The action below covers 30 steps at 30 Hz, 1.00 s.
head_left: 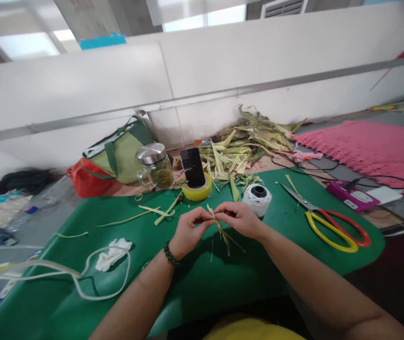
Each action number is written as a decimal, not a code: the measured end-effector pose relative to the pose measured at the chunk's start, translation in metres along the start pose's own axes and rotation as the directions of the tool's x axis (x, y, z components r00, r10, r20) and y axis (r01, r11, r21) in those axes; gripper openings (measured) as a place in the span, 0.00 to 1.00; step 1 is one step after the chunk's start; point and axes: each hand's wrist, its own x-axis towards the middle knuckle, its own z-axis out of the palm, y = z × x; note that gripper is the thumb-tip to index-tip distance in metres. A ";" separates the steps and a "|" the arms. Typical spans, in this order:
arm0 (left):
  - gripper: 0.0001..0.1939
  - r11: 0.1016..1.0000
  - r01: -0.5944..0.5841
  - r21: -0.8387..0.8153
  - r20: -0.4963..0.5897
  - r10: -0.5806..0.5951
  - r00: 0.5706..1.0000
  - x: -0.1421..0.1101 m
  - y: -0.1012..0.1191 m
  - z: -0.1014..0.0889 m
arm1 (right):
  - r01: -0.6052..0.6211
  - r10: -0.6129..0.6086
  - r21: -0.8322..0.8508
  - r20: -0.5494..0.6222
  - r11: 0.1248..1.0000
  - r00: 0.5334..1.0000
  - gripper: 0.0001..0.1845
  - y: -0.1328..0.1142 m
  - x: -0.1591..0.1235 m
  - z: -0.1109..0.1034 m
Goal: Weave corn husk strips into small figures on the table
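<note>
The left hand (191, 230), wearing a bracelet of dark green round beads (171, 254), is pinching a thin twisted bundle of pale yellow-green plant strips (219, 225) between thumb and forefinger, the tips pressing together. The right hand (241, 220) is meeting it from the right, its thumb and fingertips gripping the same bundle with no visible gap. The bundle is slanting above the middle of a smooth green tabletop (205, 288), its loose thin ends pointing toward the near side; whether they are touching the surface, I cannot tell.

Just beyond the right hand, a white spool with a black core (257, 200) is standing on the tabletop. Farther right, large scissors with one red and one yellow handle (324, 224) are lying open. On the far side, a black phone (193, 167) is leaning upright at a roll of yellow tape (197, 190), and a clear glass mug with a steel lid (155, 166) is standing to its left. Behind and to the right, a heap of dry green and straw-coloured leaves (248, 141) is spreading toward the wall. On the near left, crumpled white tissue (113, 256) is lying beside a looping white cable
</note>
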 end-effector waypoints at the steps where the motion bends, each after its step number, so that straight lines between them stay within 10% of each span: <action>1: 0.09 1.000 -0.014 0.028 0.008 0.014 1.000 0.000 0.000 0.000 | -0.035 0.035 0.026 0.004 0.999 0.999 0.13 0.000 0.000 0.000; 8: 0.08 0.997 -0.031 0.073 0.022 0.030 0.999 -0.001 0.004 -0.001 | -0.101 0.104 0.087 -0.033 0.991 0.994 0.12 -0.004 0.000 0.007; 20: 0.19 0.939 0.267 -0.215 0.048 -0.263 0.964 0.008 -0.002 -0.008 | -0.051 0.033 -0.054 -0.282 0.997 0.959 0.12 -0.004 -0.003 -0.006; 30: 0.12 0.977 0.184 -0.108 0.041 -0.181 0.983 0.007 -0.005 -0.001 | -0.144 0.142 -0.021 -0.081 0.989 0.987 0.17 -0.001 0.006 0.008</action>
